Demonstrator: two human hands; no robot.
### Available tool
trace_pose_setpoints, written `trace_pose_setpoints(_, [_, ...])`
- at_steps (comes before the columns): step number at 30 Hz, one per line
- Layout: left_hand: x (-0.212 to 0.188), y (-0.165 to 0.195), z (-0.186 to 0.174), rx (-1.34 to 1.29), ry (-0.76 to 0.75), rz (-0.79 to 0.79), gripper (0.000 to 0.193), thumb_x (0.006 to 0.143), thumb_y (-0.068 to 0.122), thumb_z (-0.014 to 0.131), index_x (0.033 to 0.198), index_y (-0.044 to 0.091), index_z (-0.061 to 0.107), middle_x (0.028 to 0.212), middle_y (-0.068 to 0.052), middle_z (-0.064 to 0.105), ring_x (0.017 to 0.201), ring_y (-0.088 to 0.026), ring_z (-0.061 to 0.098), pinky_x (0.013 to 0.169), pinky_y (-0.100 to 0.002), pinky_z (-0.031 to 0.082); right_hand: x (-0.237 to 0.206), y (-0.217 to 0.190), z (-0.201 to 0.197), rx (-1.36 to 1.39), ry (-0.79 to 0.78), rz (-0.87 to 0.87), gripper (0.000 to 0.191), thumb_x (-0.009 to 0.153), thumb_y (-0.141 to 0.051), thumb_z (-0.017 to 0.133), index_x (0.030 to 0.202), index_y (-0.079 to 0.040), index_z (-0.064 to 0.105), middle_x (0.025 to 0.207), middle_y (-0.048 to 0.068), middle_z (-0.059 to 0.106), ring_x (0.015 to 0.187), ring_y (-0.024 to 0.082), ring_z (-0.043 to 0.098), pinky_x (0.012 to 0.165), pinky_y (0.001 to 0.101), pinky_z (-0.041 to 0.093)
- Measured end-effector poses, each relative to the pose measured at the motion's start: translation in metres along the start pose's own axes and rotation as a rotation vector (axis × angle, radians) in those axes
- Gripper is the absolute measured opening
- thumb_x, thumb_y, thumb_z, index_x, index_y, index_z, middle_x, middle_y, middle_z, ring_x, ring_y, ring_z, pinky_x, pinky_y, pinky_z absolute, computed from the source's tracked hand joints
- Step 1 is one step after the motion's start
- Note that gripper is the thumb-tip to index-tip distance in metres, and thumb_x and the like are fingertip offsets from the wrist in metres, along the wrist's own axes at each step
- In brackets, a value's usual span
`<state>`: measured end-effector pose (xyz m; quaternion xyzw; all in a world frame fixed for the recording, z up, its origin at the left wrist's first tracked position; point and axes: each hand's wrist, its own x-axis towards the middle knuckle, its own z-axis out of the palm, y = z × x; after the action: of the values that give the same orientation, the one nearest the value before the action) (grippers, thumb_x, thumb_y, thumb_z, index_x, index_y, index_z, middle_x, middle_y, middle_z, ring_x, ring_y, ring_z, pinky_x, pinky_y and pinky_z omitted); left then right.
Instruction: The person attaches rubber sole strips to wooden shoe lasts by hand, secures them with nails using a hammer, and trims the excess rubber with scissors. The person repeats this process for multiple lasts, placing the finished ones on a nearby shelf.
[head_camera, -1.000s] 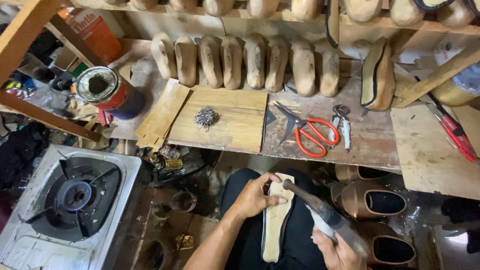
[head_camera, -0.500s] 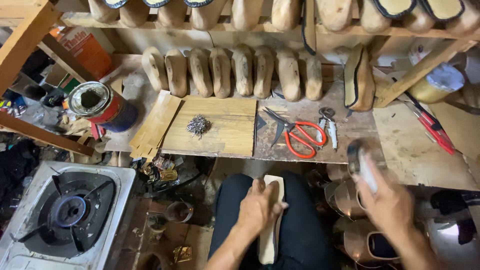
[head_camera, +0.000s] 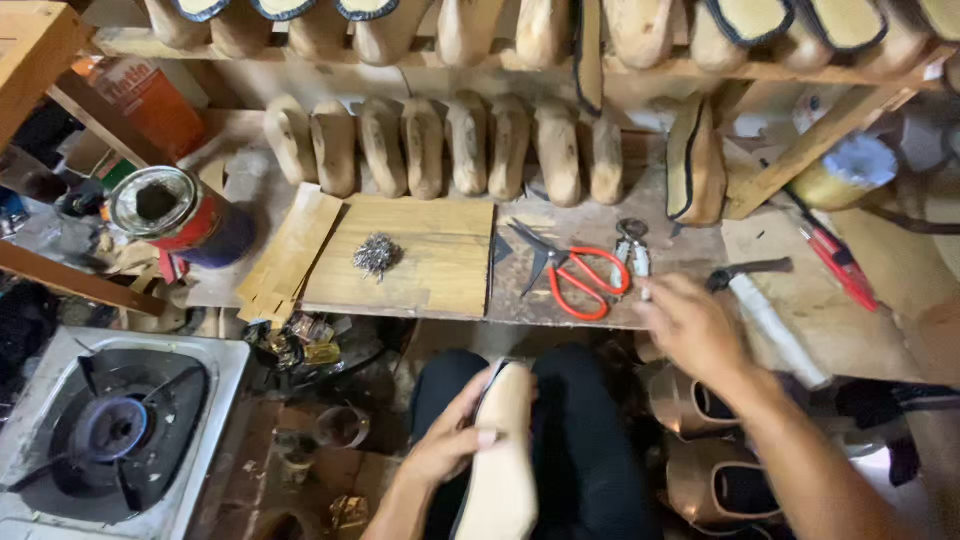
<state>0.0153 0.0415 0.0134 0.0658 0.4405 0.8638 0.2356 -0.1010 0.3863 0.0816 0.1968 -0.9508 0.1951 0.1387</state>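
My left hand (head_camera: 452, 445) grips a pale shoe last with a dark-edged upper (head_camera: 505, 450), held lengthwise on my lap. My right hand (head_camera: 692, 328) hovers over the front edge of the workbench (head_camera: 600, 225) with fingers apart and nothing in it. It sits between the red-handled scissors (head_camera: 582, 279) on its left and a white-handled hammer (head_camera: 765, 308) lying on the bench on its right. Small metal pincers (head_camera: 632, 248) lie just beyond its fingertips.
A pile of small nails (head_camera: 377, 254) rests on a wooden board (head_camera: 430, 285). Wooden lasts (head_camera: 440, 145) line the back of the bench. An open tin (head_camera: 165, 208) stands at left, a gas stove (head_camera: 110, 430) below it. Copper-coloured shoes (head_camera: 705, 480) sit by my right knee.
My right hand carried the hammer up from my lap to the bench, let it go, and moved left toward the pincers. The left hand keeps hold of the last.
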Motion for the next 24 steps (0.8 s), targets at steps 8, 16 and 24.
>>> trace_pose_setpoints(8, [-0.01, -0.003, -0.004, 0.468, 0.204, -0.072, 0.025, 0.09, 0.016, 0.075, 0.111, 0.005, 0.069, 0.097, 0.0, 0.073, 0.089, -0.008, 0.065, 0.081, -0.026, 0.054, 0.077, -0.032, 0.055, -0.047, -0.293, -0.022, 0.043, 0.09, -0.016, 0.07, 0.132, -0.011, 0.064, 0.125, 0.015, 0.066, 0.098, 0.034, 0.069, 0.084, 0.043, 0.056])
trace_pose_setpoints(16, [0.001, 0.005, -0.006, 0.315, 0.476, 0.156, 0.019, 0.093, 0.015, 0.068, 0.107, 0.001, 0.068, 0.09, -0.003, 0.069, 0.079, -0.008, 0.06, 0.071, -0.024, 0.05, 0.081, -0.029, 0.045, 0.609, -0.4, 0.502, 0.055, 0.081, -0.016, 0.078, 0.133, -0.006, 0.065, 0.116, 0.017, 0.079, 0.099, 0.021, 0.075, 0.089, 0.037, 0.059])
trace_pose_setpoints(24, [0.044, 0.043, 0.004, -0.1, 0.477, 0.372, 0.022, 0.096, 0.017, 0.062, 0.112, 0.001, 0.063, 0.096, -0.004, 0.07, 0.083, -0.009, 0.063, 0.077, -0.025, 0.052, -0.049, -0.097, 0.038, 0.899, -0.557, 0.65, 0.035, 0.077, -0.019, 0.087, 0.104, -0.004, 0.071, 0.071, 0.007, 0.066, 0.056, 0.017, 0.062, 0.053, 0.0347, 0.051])
